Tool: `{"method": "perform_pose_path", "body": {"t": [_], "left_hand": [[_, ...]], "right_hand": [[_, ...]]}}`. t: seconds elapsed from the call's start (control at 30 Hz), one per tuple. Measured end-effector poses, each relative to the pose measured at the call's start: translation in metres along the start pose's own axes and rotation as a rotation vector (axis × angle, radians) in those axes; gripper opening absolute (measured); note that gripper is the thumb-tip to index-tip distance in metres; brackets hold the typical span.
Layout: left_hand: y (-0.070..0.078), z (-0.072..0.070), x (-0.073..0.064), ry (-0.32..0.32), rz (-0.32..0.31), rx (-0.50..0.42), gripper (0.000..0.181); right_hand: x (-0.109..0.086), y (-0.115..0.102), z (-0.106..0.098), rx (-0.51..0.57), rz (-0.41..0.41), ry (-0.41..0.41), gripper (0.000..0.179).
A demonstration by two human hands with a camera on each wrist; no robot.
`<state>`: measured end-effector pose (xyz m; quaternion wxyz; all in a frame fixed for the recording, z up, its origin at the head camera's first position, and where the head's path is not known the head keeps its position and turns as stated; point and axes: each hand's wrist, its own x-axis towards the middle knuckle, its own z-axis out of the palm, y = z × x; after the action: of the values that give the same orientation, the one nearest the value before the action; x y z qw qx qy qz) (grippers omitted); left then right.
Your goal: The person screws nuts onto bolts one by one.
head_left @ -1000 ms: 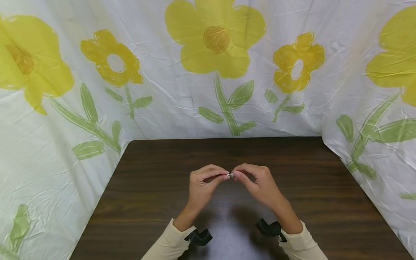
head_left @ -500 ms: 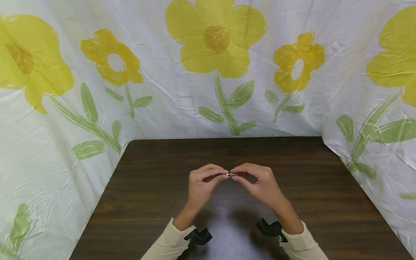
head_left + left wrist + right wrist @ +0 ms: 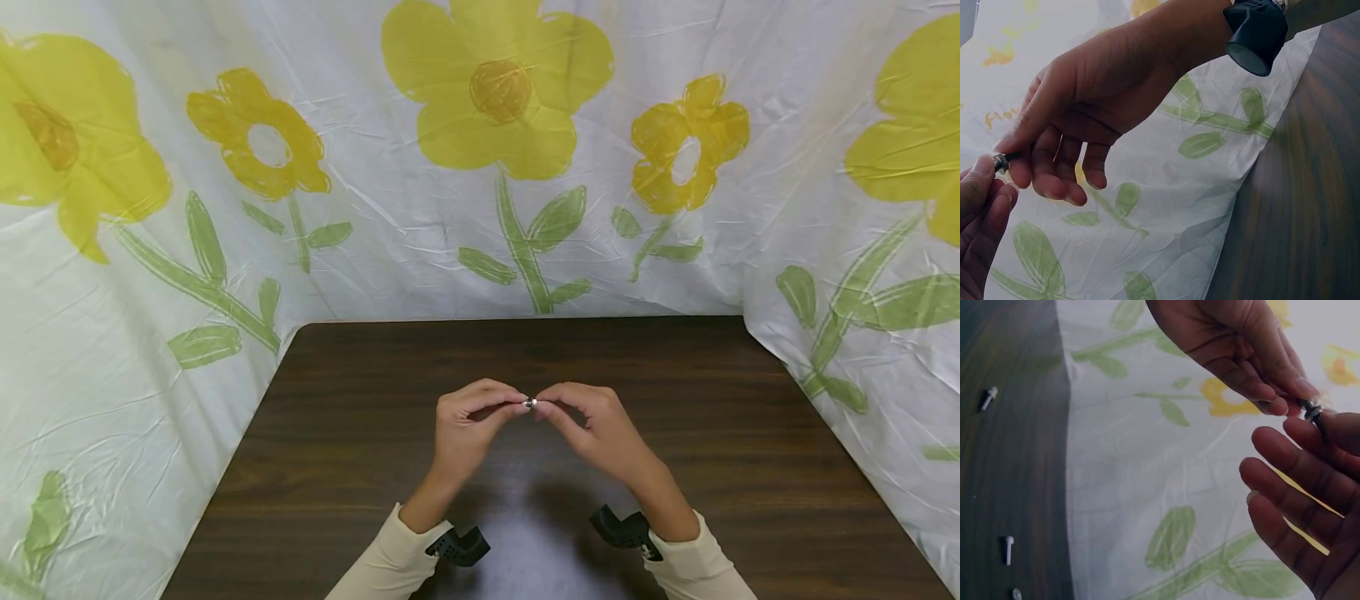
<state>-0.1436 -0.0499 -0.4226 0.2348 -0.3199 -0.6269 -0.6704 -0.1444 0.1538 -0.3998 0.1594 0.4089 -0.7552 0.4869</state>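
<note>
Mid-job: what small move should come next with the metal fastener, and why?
Probably a slight twist by the right hand while the left hand steadies: both pinch the metal fastener from opposite ends, with a ring-like part showing between them. Any thread is too small to see.

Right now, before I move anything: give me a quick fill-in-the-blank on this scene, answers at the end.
1. The left hand and the right hand each pinch the small metal part between finger and ____.
2. The right wrist view shows ____ metal pieces lying on the dark tabletop.
3. The central flower's petals are ____.
4. The printed leaves are ____.

Missing words: thumb; three; yellow; green.
</note>
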Motion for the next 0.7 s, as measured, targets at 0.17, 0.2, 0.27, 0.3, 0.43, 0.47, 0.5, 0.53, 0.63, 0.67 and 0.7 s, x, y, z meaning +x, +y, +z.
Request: {"method": "perform_pose_path", "body": {"t": [0.17, 0.2, 0.27, 0.3, 0.43, 0.47, 0.5, 0.53, 0.63, 0.67, 0.7], "left_hand": [[-0.0005, -0.0004, -0.0003, 0.007, -0.007, 0.001, 0.013], [-0.0005, -0.0006, -0.0003, 0.009, -0.008, 0.001, 0.013], [-0.0006, -0.0009, -0.0001, 0.011, -0.004, 0.007, 0.014], [-0.0006, -0.0011, 0.0002, 0.012, -0.001, 0.009, 0.014], [-0.0004, -0.0014, 0.0008, 0.010, 0.007, 0.008, 0.015], [-0.0001, -0.0014, 0.0009, 0.009, 0.005, 0.005, 0.015], [0.0001, -0.0013, 0.0008, 0.008, 0.002, 0.001, 0.015], [0.0002, -0.0012, 0.0005, 0.007, 0.000, -0.001, 0.015], [0.0004, -0.0007, 0.0001, 0.002, -0.004, -0.012, 0.015], [0.0005, -0.0004, 0.0001, 0.001, -0.003, -0.012, 0.014], [0.0004, -0.0002, 0.0001, 0.000, -0.003, -0.015, 0.014]], "right_hand": [[0.0005, -0.0010, -0.0003, -0.011, -0.001, 0.030, 0.023], [0.0006, -0.0007, -0.0004, -0.019, -0.022, 0.047, 0.023], [0.0009, 0.0010, -0.0006, -0.028, -0.068, 0.085, 0.027], [0.0014, 0.0019, -0.0006, -0.031, -0.098, 0.105, 0.024], [0.0027, 0.0053, 0.0001, -0.035, -0.185, 0.150, 0.020], [0.0029, 0.0056, 0.0003, -0.034, -0.192, 0.152, 0.020], [0.0028, 0.0060, 0.0006, -0.031, -0.200, 0.154, 0.022], [0.0027, 0.0063, 0.0008, -0.028, -0.202, 0.152, 0.020], [0.0025, 0.0070, 0.0013, -0.020, -0.212, 0.146, 0.016], [0.0025, 0.0072, 0.0015, -0.018, -0.214, 0.145, 0.016], [0.0026, 0.0072, 0.0016, -0.017, -0.215, 0.143, 0.016]]}}
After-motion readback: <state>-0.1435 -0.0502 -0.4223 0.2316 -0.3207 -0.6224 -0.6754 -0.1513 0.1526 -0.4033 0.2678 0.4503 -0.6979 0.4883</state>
